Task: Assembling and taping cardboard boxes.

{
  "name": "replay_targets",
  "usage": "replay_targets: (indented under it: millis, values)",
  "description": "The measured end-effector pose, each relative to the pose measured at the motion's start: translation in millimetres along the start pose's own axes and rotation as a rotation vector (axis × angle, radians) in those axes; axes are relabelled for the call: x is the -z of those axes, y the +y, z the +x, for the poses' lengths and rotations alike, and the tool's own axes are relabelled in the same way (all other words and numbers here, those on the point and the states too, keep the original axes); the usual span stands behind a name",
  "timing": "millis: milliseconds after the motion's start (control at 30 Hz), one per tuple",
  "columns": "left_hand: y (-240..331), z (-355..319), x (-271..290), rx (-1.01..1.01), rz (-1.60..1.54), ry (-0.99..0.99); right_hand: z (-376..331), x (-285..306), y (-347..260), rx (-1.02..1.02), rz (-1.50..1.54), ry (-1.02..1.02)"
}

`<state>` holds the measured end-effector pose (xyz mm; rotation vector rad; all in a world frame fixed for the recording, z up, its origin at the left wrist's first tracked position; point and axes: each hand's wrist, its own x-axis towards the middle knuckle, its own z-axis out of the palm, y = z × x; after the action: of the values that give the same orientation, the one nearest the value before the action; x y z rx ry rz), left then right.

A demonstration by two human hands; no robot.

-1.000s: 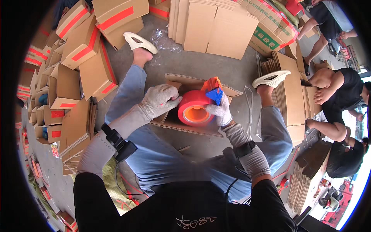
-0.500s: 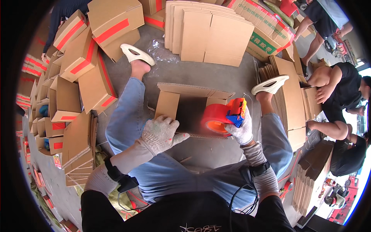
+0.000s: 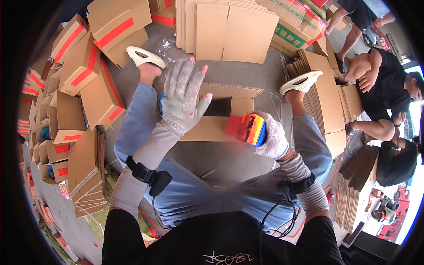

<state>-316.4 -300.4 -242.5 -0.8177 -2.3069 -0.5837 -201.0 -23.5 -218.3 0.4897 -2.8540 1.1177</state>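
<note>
My right hand (image 3: 270, 137) clamps the tape dispenser (image 3: 251, 129) by the carton's (image 3: 205, 129) near-right corner; my left hand (image 3: 182, 99), fingers apart, covers its left end.

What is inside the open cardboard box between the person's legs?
In the cardboard box, a dark interior shows beside a short flap. The left hand, this flap and the near panel cover the rest, so anything there cannot be seen.

Green characters (image 3: 297, 17) mark a carton (image 3: 292, 27); white lettering (image 3: 229, 258) marks the black shirt (image 3: 194, 236).
</note>
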Motion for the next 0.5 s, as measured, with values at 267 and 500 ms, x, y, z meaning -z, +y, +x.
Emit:
replay_targets:
  millis: [267,500]
  values:
    - [15.5,-11.2,-15.2,0.077,0.181,-0.368,-6.4,4.0,7.1,0.04,-0.016,-0.107]
    - [31.4,-16.8,-8.9,0.131,0.173,-0.427,1.8,13.7,-2.4,-0.015,0.037,-0.127]
